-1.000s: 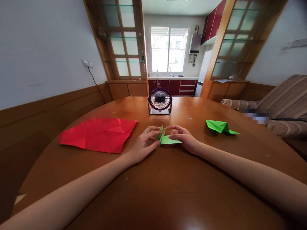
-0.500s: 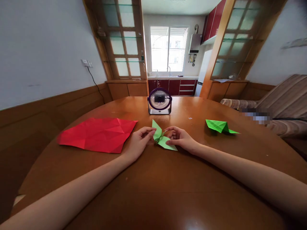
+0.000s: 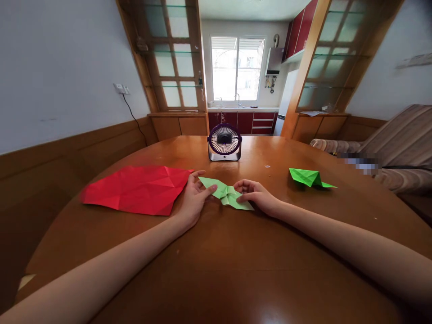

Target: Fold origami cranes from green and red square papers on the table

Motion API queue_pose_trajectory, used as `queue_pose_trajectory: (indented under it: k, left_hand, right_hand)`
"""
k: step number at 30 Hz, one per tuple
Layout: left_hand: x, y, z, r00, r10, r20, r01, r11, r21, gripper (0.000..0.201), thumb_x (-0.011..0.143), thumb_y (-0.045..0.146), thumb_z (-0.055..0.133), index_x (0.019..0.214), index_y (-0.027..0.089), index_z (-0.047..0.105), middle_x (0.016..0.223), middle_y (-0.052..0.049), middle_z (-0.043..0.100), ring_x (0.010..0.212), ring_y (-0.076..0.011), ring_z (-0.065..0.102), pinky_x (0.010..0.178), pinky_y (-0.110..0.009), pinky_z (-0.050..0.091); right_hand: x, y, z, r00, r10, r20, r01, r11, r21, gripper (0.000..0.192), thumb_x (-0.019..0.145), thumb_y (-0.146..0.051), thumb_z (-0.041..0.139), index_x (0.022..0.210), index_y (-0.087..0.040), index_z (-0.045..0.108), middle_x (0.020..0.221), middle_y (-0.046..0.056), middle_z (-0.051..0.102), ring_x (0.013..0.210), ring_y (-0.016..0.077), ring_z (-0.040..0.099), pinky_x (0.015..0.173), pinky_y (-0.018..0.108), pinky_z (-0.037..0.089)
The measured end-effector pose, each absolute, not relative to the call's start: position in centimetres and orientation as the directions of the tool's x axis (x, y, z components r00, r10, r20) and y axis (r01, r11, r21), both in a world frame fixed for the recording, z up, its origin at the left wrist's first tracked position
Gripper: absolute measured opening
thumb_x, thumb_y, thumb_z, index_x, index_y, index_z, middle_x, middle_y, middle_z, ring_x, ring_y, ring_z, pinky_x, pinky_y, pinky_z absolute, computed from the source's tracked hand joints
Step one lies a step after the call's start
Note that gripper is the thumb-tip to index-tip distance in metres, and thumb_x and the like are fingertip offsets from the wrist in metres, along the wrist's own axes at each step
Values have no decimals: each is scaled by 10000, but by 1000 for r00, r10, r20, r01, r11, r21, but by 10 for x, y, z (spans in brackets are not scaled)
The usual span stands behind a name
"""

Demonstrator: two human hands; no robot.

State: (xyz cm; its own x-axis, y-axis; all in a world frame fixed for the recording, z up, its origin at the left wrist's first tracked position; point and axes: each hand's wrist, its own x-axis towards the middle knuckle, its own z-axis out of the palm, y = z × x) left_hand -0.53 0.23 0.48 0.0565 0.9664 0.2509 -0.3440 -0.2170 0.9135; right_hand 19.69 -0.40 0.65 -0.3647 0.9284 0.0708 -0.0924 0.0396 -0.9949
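A light green folded paper piece lies spread between my two hands near the middle of the round wooden table. My left hand pinches its left flap, which points toward the red sheet. The fingertips of my right hand hold its right part down on the table. Both forearms reach in from the bottom corners of the head view.
A large creased red paper sheet lies left of my hands. A second folded green paper shape sits at the right. A small purple desk fan stands behind the hands. A striped sofa is at the right.
The green piece has been opened out. Its upper flap stood up half a second ago and now lies pulled leftward and flat, with my left hand moved left along it.
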Motion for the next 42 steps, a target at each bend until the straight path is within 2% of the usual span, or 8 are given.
queue_pose_trajectory:
  k: [11,14,19,24,29,34,38,42]
  left_hand:
    - [-9,3,7,61,991,115,-392,-82,916,607,616,203,795,1103,226,433,849,8,631,723,-174,653,597,-291,550]
    - [-8,2,6,97,981,167,-354,-123,927,590,634,223,793,1105,225,438,837,16,626,693,-158,634,604,-285,536]
    - [-4,-3,5,128,930,343,-209,-313,926,493,710,240,755,1112,224,470,782,41,578,717,-124,590,671,-247,495]
    - [-3,-3,2,218,894,391,-175,-359,917,506,725,261,735,1140,223,447,883,10,582,806,-140,607,703,-250,479]
    - [-3,1,1,333,904,268,-169,-222,960,596,691,273,763,1181,179,436,1011,-61,647,928,-193,645,781,-290,486]
    - [-3,3,-1,434,883,179,-136,-132,982,491,693,287,765,1099,153,526,1068,-90,676,986,-216,645,803,-296,484]
    - [-3,5,-2,427,887,173,-144,-122,982,417,717,308,745,1059,153,564,1089,-86,673,1002,-209,636,820,-291,481]
    - [-5,1,2,315,910,268,-148,-232,961,412,761,357,705,1100,170,565,1068,-70,647,994,-200,618,823,-296,486]
  right_hand:
    - [199,0,4,-387,918,89,-156,29,-987,343,573,-107,715,879,-185,582,845,-8,641,678,116,555,613,251,386]
    - [199,-1,5,-389,918,82,-124,36,-992,350,587,-123,713,899,-190,569,810,-18,627,656,114,543,592,247,377]
    - [197,-3,5,-373,919,129,-34,125,-992,299,676,-230,735,920,-190,567,787,-19,594,640,107,512,579,251,375]
    - [195,-1,2,-384,911,149,-23,152,-988,339,684,-339,784,904,-195,570,738,-25,595,614,102,514,566,249,390]
    - [194,-1,2,-394,909,138,-27,138,-990,345,660,-354,812,870,-180,601,747,-17,629,633,103,563,592,249,431]
    - [194,-3,2,-424,900,103,-40,95,-995,306,648,-334,821,820,-163,634,766,-1,666,672,112,603,657,269,471]
    - [193,-4,1,-388,914,117,-10,123,-992,286,648,-353,814,765,-161,638,717,-15,652,627,103,570,615,254,435]
    - [192,-6,2,-340,930,136,41,159,-986,287,669,-386,789,740,-151,639,646,-22,615,567,96,524,559,242,388]
